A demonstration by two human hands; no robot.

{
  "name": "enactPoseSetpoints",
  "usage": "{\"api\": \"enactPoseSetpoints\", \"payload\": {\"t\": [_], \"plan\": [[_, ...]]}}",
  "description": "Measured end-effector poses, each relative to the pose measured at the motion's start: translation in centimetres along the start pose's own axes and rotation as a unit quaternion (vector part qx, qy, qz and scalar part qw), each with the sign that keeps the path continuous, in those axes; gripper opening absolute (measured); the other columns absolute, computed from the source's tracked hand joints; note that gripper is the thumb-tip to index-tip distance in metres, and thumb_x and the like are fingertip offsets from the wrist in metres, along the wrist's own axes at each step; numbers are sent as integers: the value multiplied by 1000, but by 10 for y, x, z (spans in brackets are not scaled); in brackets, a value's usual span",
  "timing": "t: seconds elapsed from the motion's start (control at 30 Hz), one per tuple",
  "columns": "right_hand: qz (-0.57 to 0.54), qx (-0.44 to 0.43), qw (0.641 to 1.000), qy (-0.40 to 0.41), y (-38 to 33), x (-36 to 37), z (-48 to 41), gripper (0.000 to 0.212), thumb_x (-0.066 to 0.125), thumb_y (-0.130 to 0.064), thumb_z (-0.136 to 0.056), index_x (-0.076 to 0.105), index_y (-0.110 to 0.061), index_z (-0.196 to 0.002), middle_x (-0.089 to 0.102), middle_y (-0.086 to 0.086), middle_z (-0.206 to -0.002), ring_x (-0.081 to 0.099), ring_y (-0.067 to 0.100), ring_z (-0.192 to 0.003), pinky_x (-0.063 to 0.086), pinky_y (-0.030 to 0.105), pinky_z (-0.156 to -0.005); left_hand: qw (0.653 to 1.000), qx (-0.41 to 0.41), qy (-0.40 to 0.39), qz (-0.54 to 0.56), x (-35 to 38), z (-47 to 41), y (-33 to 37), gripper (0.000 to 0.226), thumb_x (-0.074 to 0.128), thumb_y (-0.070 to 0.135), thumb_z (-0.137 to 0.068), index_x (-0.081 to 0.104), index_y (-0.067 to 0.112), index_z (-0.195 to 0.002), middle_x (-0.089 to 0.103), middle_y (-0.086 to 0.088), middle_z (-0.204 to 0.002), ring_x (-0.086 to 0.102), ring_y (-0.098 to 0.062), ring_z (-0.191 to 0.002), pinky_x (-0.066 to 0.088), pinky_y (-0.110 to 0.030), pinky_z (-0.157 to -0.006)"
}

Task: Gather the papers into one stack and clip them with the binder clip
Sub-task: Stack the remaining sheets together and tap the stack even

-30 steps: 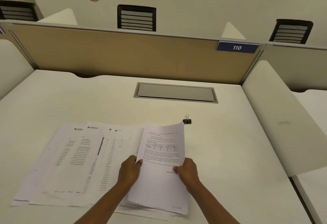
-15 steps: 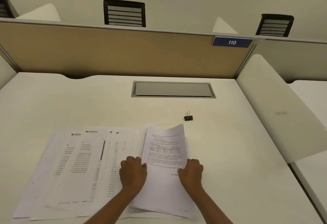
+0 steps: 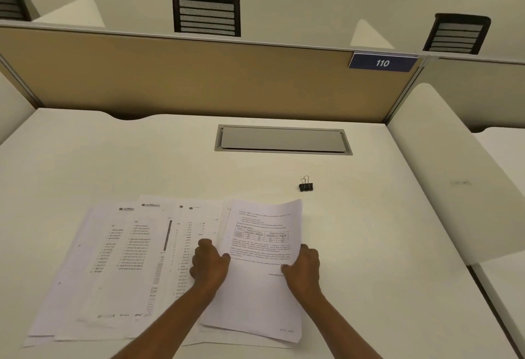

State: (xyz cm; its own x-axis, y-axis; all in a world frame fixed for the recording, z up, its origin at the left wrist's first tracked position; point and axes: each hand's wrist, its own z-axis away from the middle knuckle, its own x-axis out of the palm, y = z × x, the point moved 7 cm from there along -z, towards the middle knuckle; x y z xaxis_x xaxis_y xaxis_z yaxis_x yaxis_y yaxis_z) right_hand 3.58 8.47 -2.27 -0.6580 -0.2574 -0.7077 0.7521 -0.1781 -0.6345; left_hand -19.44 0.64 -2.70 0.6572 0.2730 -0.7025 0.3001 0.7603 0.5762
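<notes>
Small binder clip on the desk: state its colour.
Black body with silver wire handles, clearest in the head view.

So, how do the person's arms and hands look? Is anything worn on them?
Both forearms are bare as far as the frame shows; no sleeves reach into view. The left hand and right hand wear no gloves. No watch, ring or bracelet is visible.

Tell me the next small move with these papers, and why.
Probably slide the held sheets left onto the spread papers. Both the left hand and right hand grip only that top bundle, the rest lies fanned out, and the binder clip sits untouched beyond.
</notes>
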Motion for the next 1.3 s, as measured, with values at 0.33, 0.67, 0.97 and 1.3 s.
{"api": "enactPoseSetpoints", "payload": {"t": [0.33, 0.67, 0.97, 1.3], "plan": [[-90, -7, 995, -31, -10, 0, 8, 81, 60, 1, -84, 14, -10, -149, 42, 8, -131, 46, 25, -123, 41, 33, -100, 992, -17, -25, -120, 2, -3, 7, 56, 68, 42, -81, 45, 9, -120, 56, -12, -121, 54, -31, -111, 47, -44, -91], [-77, -48, 996, -25, -19, 7, 10, 30, 55, 6, -79, 50, -10, -105, 54, 4, -103, 55, 19, -98, 45, 22, -76, 999, -27, -25, 29, 1, -2, 10, 49, 75, 20, -79, 42, 8, -114, 54, -17, -122, 54, -34, -110, 53, -46, -89], [34, -33, 998, 33, -22, 11, 13, 32, 60, 0, -79, 49, -9, -107, 51, 5, -115, 42, 23, -116, 40, 35, -95, 989, -47, -57, 129, 3, -3, 7, 41, 75, 9, -80, 50, 6, -112, 65, -13, -119, 63, -30, -99, 56, -39, -83], [6, 5, 1000, 6, -29, 20, 8, 37, 56, 2, -78, 48, -4, -113, 43, 12, -123, 40, 27, -112, 38, 27, -82, 995, -30, -23, 95, -1, -5, -2, 32, 65, 2, -86, 50, 7, -113, 63, -13, -119, 62, -31, -104, 55, -39, -85]]}}
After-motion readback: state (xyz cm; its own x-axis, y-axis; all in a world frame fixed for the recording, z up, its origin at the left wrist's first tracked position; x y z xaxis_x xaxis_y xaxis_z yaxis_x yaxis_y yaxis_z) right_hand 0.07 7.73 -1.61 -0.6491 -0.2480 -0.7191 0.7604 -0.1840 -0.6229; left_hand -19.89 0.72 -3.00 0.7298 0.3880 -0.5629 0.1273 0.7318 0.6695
